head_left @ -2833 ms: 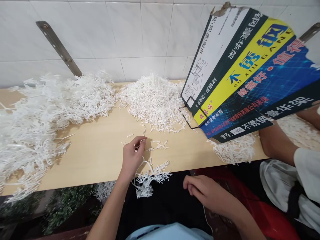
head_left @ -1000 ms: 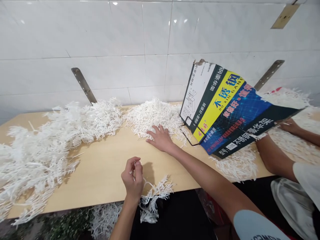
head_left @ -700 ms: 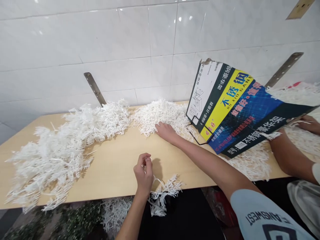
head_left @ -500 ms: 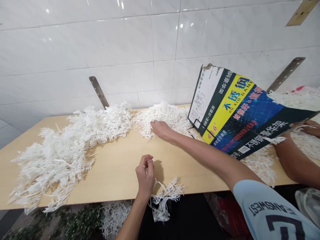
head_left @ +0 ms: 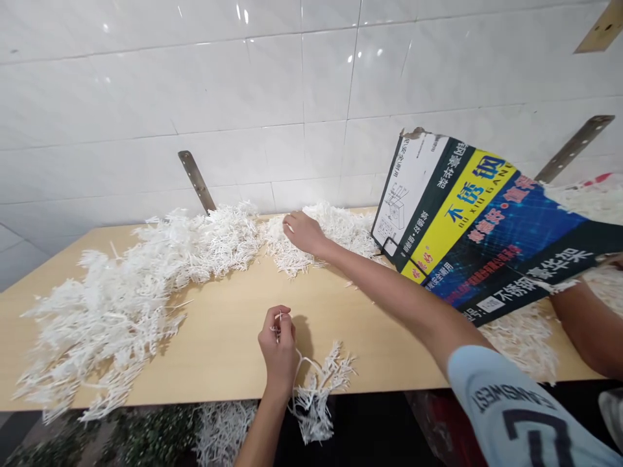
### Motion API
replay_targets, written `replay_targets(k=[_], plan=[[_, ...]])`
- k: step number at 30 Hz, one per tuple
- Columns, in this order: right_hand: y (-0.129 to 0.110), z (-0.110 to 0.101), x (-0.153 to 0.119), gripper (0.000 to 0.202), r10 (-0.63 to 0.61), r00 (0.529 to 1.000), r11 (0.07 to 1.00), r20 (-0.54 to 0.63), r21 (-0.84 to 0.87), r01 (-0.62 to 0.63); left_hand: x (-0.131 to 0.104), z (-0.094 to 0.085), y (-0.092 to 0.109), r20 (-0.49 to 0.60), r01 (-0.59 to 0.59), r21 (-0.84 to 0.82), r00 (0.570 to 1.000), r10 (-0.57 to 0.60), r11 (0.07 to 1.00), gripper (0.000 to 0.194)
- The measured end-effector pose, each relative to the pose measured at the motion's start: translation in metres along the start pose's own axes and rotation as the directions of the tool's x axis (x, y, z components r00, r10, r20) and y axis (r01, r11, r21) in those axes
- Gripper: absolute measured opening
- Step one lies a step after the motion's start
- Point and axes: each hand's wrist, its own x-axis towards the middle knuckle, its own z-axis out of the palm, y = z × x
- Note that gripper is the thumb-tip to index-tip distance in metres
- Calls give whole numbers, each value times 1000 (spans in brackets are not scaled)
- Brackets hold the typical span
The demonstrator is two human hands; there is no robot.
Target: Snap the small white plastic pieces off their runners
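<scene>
My left hand (head_left: 278,344) is closed above the table's front part, with the thin ends of white plastic sprigs showing between its fingers. From below it a strung bunch of white branching sprigs (head_left: 318,395) hangs over the table edge. My right hand (head_left: 304,232) reaches across to a pile of loose white sprigs (head_left: 341,227) near the wall. Its fingers are curled in at the pile's left part; what they hold, if anything, is hidden.
A long heap of white sprigs (head_left: 146,272) covers the table's left. A printed cardboard box (head_left: 467,227) lies tilted at the right, with more sprigs (head_left: 523,337) under it. Another person's arm (head_left: 586,321) is beside it. Metal brackets (head_left: 196,180) stand against the tiled wall (head_left: 233,84).
My right hand has moved slightly up and left over the pile, its fingers curling. My left hand stays closed in nearly the same place. The view has shifted a little.
</scene>
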Motion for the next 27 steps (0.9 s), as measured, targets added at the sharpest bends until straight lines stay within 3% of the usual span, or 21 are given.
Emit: replay_targets(k=[2, 5, 8, 10, 13, 17, 19, 21, 22, 23, 25, 27], plan=[[-1, -11, -46, 41, 83, 996, 984, -25, 162, -78, 0, 0, 1, -3, 9, -2, 1000, -9, 1000, 19], [-10, -22, -139, 48, 146, 980, 918, 138, 349, -186, -1, 0, 5, 7, 34, -8, 999, -33, 999, 22], [-23, -19, -228, 36, -46, 953, 869, 299, 483, -110, -4, 0, 10, 60, 52, 0, 997, -52, 999, 26], [-30, -13, -267, 28, -111, 951, 875, 289, 483, -45, -6, -1, 11, 44, 33, 6, 998, -33, 999, 25], [-33, -4, -289, 13, -42, 977, 862, 209, 502, -71, -6, -2, 10, -10, -6, -9, 1000, 5, 1000, 23], [-28, -2, -285, 9, 219, 957, 745, 187, 601, -288, -2, -6, 4, -21, 8, 14, 1000, -8, 1000, 22], [-25, -5, -284, 12, 341, 918, 669, 203, 633, -389, -1, -7, 1, -9, -42, 147, 999, 44, 988, 26], [-24, -8, -285, 16, 404, 891, 614, 205, 661, -430, -3, -7, -1, -1, -206, 347, 976, 220, 915, 33], [-24, -9, -285, 17, 418, 885, 598, 203, 672, -437, -5, -7, -3, 13, -324, 442, 935, 355, 836, 35], [-24, -11, -286, 18, 425, 882, 589, 202, 678, -439, -7, -6, -4, 50, -454, 517, 863, 504, 726, 36], [-25, -12, -285, 18, 426, 882, 585, 203, 682, -440, -13, -4, -6, 219, -694, 560, 650, 728, 452, 36], [-27, -13, -284, 17, 414, 887, 601, 202, 671, -434, -17, -2, -7, 488, -863, 441, 462, 741, 248, 37]])
